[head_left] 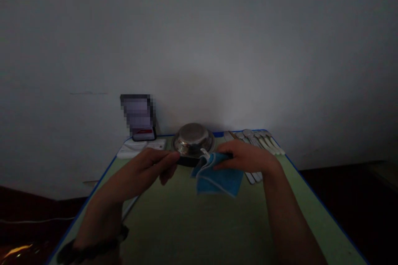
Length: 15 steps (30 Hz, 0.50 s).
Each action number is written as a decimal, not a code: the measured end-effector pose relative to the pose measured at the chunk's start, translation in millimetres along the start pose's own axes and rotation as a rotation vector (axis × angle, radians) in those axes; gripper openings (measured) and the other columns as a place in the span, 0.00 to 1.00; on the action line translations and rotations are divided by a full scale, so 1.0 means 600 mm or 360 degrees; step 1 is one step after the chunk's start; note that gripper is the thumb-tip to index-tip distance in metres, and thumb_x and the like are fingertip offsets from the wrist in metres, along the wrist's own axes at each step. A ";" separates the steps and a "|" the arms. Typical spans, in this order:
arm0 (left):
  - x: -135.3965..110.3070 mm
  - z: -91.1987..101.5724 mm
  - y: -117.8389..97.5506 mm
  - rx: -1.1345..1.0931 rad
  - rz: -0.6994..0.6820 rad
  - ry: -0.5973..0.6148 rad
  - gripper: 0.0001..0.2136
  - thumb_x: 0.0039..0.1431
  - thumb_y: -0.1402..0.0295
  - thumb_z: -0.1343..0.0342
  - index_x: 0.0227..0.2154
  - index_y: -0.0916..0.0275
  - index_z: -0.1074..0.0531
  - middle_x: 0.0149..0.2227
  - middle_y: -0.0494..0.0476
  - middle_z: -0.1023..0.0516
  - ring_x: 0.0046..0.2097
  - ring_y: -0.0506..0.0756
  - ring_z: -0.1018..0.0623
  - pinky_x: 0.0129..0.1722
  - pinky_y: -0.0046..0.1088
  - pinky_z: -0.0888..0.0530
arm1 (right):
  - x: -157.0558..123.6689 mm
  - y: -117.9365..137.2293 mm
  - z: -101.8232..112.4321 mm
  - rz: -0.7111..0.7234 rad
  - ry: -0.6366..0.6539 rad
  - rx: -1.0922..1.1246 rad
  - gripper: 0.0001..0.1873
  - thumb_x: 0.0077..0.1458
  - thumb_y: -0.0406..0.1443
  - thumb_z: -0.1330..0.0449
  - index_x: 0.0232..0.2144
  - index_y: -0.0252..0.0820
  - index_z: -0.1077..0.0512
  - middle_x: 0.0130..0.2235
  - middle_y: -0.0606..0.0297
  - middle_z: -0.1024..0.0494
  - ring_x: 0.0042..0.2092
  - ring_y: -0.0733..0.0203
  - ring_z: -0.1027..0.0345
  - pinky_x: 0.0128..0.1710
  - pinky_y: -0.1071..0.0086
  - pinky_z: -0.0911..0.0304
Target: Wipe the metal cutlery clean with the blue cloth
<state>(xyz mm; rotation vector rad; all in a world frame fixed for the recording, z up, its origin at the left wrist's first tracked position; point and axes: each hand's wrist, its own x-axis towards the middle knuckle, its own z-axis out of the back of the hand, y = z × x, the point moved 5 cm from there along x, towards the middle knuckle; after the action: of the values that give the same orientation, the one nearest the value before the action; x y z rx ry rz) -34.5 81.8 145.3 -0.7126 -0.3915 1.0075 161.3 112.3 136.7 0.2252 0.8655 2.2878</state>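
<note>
**A:** Blue cloth [219,180], where is it?

**B:** Over the middle of the green table [186,223]. It hangs folded from the right hand [245,158], with its lower corner drooping toward the near side.

**A:** How are the hands gripping?

**B:** Nearest of all, a dark bracelet [90,250] rings the left wrist. Farther in, the left hand [149,167] pinches the left end of a dark slim object [188,160] between thumb and fingertips. I cannot tell what kind of object it is. The right hand's fingers are pressed together over the top of the cloth, clamping it around the object's right part.

**A:** What lies beyond the hands?

**B:** Just behind them is a steel bowl [193,138], though I cannot tell whether it is upright or overturned. To its right is a row of cutlery [264,140] with pale handles laid side by side, partly hidden by the right hand. To the bowl's left are flat white items [139,148]. Behind those a small dark device [143,133] stands against the grey wall [248,49].
</note>
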 end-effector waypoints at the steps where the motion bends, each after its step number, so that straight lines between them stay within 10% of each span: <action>1: -0.002 0.000 0.000 -0.0026 0.0006 0.0014 0.21 0.64 0.61 0.60 0.17 0.62 0.37 0.17 0.46 0.34 0.23 0.48 0.31 0.27 0.22 0.34 | -0.005 -0.002 0.004 -0.0008 0.0000 0.0017 0.11 0.53 0.41 0.43 0.34 0.40 0.27 0.35 0.65 0.25 0.36 0.63 0.32 0.34 0.72 0.41; 15: -0.011 0.001 0.003 -0.0083 0.0069 0.0025 0.18 0.63 0.64 0.58 0.18 0.62 0.38 0.17 0.43 0.39 0.21 0.46 0.36 0.25 0.20 0.36 | 0.004 -0.013 -0.008 -0.0159 0.0007 -0.0064 0.15 0.56 0.39 0.50 0.45 0.40 0.33 0.45 0.58 0.26 0.43 0.58 0.32 0.41 0.67 0.37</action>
<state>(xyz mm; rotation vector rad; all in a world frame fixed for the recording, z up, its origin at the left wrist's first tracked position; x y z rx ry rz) -39.4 77.0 144.9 -0.7783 -0.3915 1.0350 162.0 115.8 127.9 0.1557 0.8141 2.2112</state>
